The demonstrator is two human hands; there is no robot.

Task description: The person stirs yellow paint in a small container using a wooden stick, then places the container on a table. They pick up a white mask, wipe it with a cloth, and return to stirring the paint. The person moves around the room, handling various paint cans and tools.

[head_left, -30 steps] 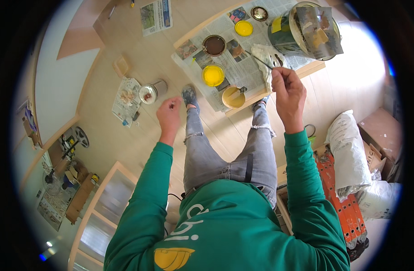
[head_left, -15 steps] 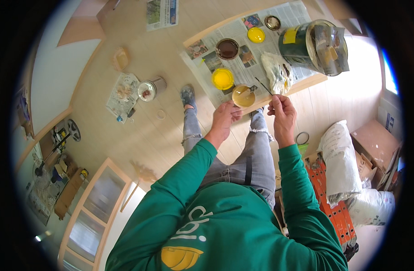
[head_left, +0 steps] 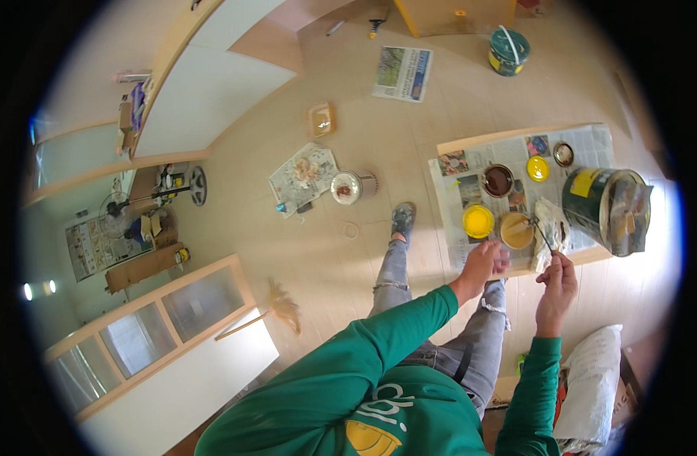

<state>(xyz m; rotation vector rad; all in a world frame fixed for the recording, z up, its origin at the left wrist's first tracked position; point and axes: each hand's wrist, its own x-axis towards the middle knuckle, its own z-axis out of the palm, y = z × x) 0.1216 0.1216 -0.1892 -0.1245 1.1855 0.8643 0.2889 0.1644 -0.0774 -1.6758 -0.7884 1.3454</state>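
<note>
My right hand [head_left: 557,286] holds a thin dark stick [head_left: 544,235], its far end at a beige tin [head_left: 514,235] that has a small metal piece in it. My left hand [head_left: 485,264], slightly blurred, is just below that tin, fingers apart. On the newspaper-covered board [head_left: 458,251] are a yellow paint tin [head_left: 477,221], a brown paint tin [head_left: 497,181], a smaller yellow round [head_left: 538,169], a stained round lid [head_left: 563,154], a crumpled pale rag [head_left: 547,210] and a large dark green bucket [head_left: 596,204].
On the floor are a white-topped can [head_left: 347,188], a stained paper [head_left: 295,178], a plastic tray [head_left: 322,118], newspaper [head_left: 401,74], a green pail [head_left: 508,53] and a broom [head_left: 282,308]. A framed panel [head_left: 147,338] stands lower left; wrapped rolls [head_left: 592,380] lie lower right.
My left hand has moved right and up to beside the beige tin. The stick's end has come to that tin. The whole view has swung, so the board appears lower and farther right.
</note>
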